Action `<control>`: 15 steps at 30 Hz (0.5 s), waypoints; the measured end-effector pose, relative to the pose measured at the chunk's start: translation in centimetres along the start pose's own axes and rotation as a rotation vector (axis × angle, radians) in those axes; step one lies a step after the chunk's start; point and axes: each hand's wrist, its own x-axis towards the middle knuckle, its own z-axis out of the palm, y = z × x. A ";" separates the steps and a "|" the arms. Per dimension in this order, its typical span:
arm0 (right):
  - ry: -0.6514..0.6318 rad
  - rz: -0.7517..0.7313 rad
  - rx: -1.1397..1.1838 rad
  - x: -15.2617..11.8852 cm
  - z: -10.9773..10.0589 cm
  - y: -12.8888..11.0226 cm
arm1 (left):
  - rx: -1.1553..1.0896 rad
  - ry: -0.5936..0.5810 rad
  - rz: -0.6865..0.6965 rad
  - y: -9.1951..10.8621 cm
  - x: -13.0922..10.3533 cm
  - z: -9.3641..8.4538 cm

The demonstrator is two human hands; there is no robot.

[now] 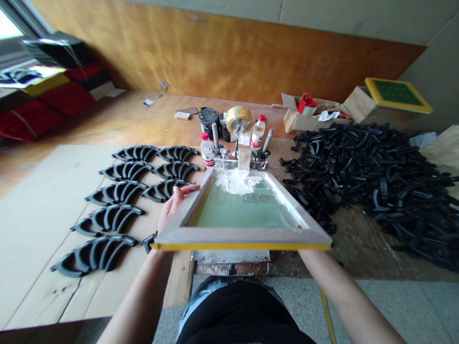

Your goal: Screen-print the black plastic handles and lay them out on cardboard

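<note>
A screen-printing frame (245, 236) with pale greenish mesh (243, 210) is tilted up in front of me, held at its far end by a metal clamp (239, 163). White paste (238, 182) lies on the mesh near the clamp. My left hand (173, 202) is at the frame's left side, its visible fingers stretched towards the rim; part of it is hidden. Beside it, curved black handles (170, 188) lie in rows on cardboard. My right forearm (335, 280) passes under the frame's right corner, which hides that hand. Under the frame, a flat printing base (231, 256) shows.
A large heap of black handles (381, 173) covers the table's right side. Behind the clamp stand a black tub (209, 121), a tape roll (238, 116) and two red-capped bottles (258, 130). Cardboard boxes (311, 122) and a yellow-rimmed green screen (398, 93) are at the back right.
</note>
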 end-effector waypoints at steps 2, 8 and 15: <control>0.053 0.114 -0.015 1.7 -0.9 2.0 | 0.118 -0.071 -0.118 -2.6 -1.3 -1.2; -0.078 0.074 0.148 9.2 0.3 -0.9 | 0.259 -0.072 -0.280 -9.5 -2.6 -1.2; -0.395 -0.092 0.149 6.0 1.8 -4.4 | 0.237 -0.004 -0.277 -11.1 -2.3 -0.7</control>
